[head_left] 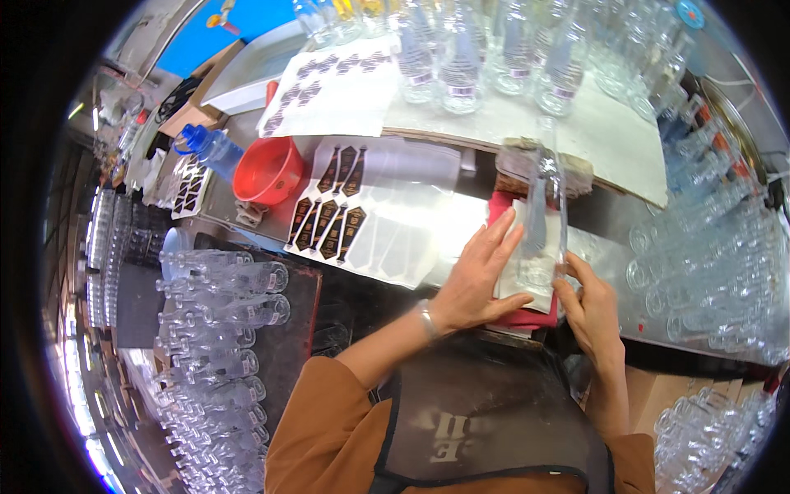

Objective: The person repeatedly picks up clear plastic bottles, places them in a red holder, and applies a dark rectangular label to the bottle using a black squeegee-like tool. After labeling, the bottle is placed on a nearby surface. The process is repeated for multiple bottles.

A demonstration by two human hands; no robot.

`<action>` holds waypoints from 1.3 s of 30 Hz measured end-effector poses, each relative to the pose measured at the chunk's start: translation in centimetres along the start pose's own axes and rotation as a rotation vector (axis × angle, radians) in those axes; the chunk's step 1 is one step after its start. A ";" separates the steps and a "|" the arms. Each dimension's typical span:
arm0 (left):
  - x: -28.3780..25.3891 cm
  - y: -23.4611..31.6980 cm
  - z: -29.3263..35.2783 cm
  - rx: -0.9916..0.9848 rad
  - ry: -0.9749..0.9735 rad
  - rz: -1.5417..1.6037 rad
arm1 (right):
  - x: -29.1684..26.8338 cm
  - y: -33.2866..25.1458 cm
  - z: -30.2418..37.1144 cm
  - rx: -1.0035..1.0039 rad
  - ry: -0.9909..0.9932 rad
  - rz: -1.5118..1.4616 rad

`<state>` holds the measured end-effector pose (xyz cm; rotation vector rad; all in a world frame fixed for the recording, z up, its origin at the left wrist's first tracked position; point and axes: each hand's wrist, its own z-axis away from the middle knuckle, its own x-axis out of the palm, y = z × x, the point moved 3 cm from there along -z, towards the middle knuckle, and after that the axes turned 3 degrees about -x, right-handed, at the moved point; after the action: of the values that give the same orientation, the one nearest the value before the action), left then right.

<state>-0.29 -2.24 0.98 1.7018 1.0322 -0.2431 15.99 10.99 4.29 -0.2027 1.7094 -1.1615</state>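
A clear glass bottle (539, 218) lies in front of me on a white and red cloth pad (527, 316). Its neck points away and rests on a cloth-wrapped block (569, 171). My left hand (480, 284) is open along the bottle's left side, fingers stretched out and thumb toward its base. At the lower right side of the bottle, my right hand (591, 309) has bent fingers, with thumb and forefinger drawn together against the glass. To the left, a white sheet (403, 247) carries several black and gold tie-shaped stickers (327, 229).
Labelled bottles (461, 70) stand on a raised white shelf (605, 136), beside a sticker sheet (374, 103). A red plastic bowl (267, 171) and a blue bottle (216, 152) are at the left. Stacked bottles lie left (222, 317) and right (699, 263); more fill a cardboard box (646, 395).
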 end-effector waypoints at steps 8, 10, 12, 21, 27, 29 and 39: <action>-21.2 -20.9 -5.8 -0.299 0.538 -0.749 | -1.8 2.8 0.1 0.104 0.099 -0.006; -24.9 -24.6 -7.2 -0.445 0.500 -0.854 | -1.3 3.7 0.0 0.051 0.096 -0.042; -26.1 -25.9 -8.2 -0.553 0.408 -0.927 | -1.0 3.3 0.0 0.002 0.065 -0.043; -20.9 -18.2 -4.9 -0.365 0.212 -0.915 | 1.4 1.6 1.1 -0.079 0.092 0.035; -23.8 -22.4 -3.4 -0.100 0.240 -0.831 | 2.6 1.0 0.5 -0.176 0.160 0.182; -23.5 -21.6 -3.1 -0.104 0.297 -0.908 | 2.4 0.5 0.6 -0.159 0.177 0.235; -15.8 -13.7 -4.1 -0.432 0.502 0.298 | 2.1 0.7 1.2 -0.183 0.255 0.320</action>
<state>-21.14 -6.20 2.94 1.5153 1.0709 0.5891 16.18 9.39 2.40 0.1112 1.9883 -0.8202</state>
